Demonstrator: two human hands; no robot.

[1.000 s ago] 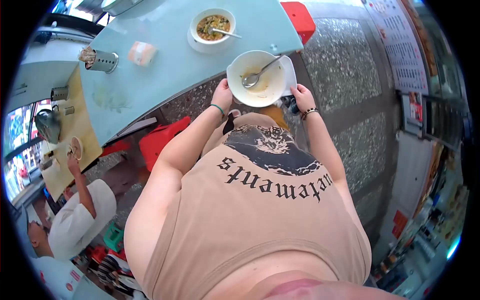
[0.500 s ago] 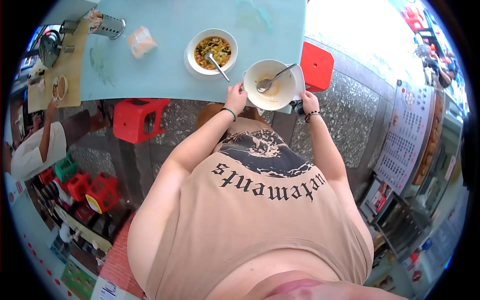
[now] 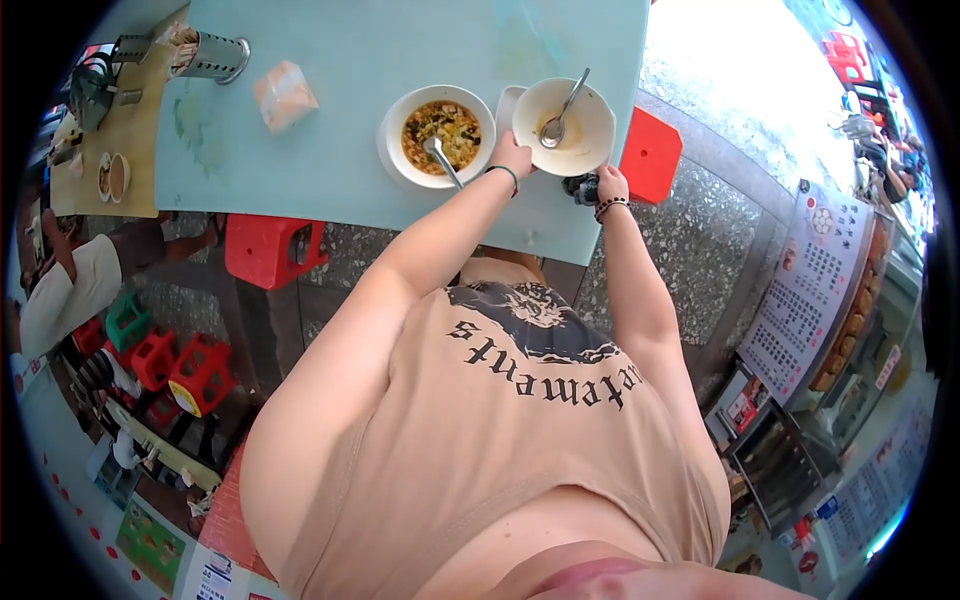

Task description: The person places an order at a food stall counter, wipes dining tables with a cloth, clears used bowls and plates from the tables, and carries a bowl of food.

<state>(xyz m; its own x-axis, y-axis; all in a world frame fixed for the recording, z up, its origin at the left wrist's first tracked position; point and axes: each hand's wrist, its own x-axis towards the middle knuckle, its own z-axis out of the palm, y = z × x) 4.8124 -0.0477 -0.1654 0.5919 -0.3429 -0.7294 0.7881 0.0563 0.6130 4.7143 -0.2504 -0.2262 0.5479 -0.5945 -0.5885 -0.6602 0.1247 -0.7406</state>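
A nearly emptied white bowl (image 3: 592, 125), with a metal spoon (image 3: 552, 132) leaning in it, is held between my two hands at the table's right end. My left hand (image 3: 513, 156) grips the near-left rim. At the near-right rim, the fingers of my right hand (image 3: 612, 184) are closed on the bowl. Part of a white dish (image 3: 508, 102) shows beside and under its left side. Next to my left hand stands a white bowl of soup (image 3: 441, 138) with bits of food and a spoon (image 3: 443, 163). A small black object (image 3: 580, 188) sits beside my right hand.
The pale blue table (image 3: 340, 170) carries a plastic-wrapped packet (image 3: 285, 97) and a perforated metal utensil holder (image 3: 220, 58). Red stools stand at its right end (image 3: 652, 155) and near side (image 3: 268, 250). Another person's pale clothing (image 3: 75, 295) shows at left. A menu board (image 3: 805, 285) stands at right.
My hands have moved the nearly emptied bowl farther from my body and slightly right. The white dish now shows at its left instead of its right. The view has shifted slightly.
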